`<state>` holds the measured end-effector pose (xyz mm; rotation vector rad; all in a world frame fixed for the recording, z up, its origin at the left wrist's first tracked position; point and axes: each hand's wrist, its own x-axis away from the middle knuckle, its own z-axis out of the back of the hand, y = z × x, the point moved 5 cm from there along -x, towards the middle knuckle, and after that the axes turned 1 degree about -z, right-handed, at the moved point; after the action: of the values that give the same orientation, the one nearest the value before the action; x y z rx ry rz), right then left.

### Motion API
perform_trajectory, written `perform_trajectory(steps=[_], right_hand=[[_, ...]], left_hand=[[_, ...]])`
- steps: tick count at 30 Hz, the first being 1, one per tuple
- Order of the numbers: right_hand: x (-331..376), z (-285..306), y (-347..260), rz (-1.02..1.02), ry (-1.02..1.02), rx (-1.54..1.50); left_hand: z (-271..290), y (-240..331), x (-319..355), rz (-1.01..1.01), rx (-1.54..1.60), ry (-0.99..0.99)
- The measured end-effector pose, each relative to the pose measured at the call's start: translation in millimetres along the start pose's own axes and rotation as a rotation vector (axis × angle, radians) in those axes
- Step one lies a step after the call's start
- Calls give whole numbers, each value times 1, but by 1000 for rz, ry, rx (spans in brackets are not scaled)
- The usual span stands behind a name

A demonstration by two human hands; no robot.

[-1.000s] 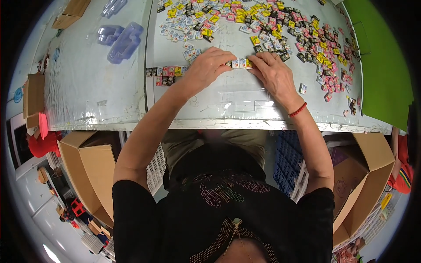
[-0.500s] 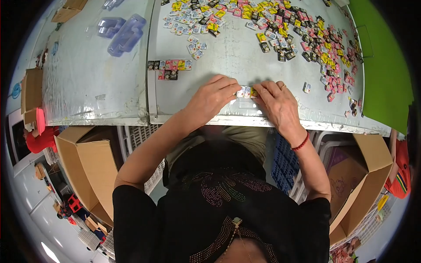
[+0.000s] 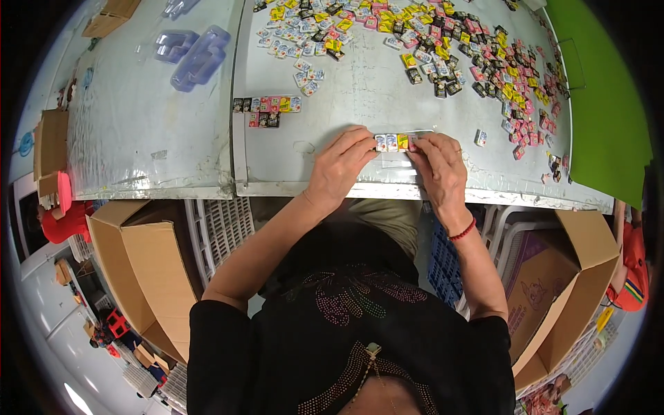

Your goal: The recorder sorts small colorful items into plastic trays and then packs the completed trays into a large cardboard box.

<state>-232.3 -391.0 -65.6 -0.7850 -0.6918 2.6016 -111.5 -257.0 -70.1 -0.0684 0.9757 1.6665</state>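
Near the front edge of the table, a short row of small boxes (image 3: 392, 143) in white, yellow and pink lies between my hands. My left hand (image 3: 341, 160) has its fingers closed on the row's left end. My right hand (image 3: 443, 166) pinches the pink box at the right end, its fingertips partly covering it. Around the row shows the shiny edge of what looks like clear plastic, its shape hard to make out. To the left lies a set of similar boxes (image 3: 266, 105), lined up in a long row with a shorter one beneath.
Loose small boxes (image 3: 494, 69) in several colours spread over the back and right of the table. Clear plastic trays (image 3: 200, 59) lie at the far left. Open cardboard boxes (image 3: 149, 277) flank me below the table edge, by white crates (image 3: 225, 228). A green panel (image 3: 598, 124) borders the right.
My hands have shifted slightly to the right, and my right hand has moved outward. More of the row shows now, with a pink box visible at its right end.
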Motion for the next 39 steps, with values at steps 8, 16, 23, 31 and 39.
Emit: perform_trajectory(steps=[8,16,23,31,39], right_hand=[[7,2,-4,7,47,41],[19,3,-8,15,-87,146],[33,-6,-11,-19,-349,375],[30,-7,-7,-1,-307,367],[23,-8,-4,-29,-390,329]], left_hand=[[-9,1,4,10,-133,-103],[-13,4,6,29,-211,-285],[-8,7,6,29,-233,-373],[-29,14,-18,-129,-241,-364],[-34,9,-17,-123,-196,-450]])
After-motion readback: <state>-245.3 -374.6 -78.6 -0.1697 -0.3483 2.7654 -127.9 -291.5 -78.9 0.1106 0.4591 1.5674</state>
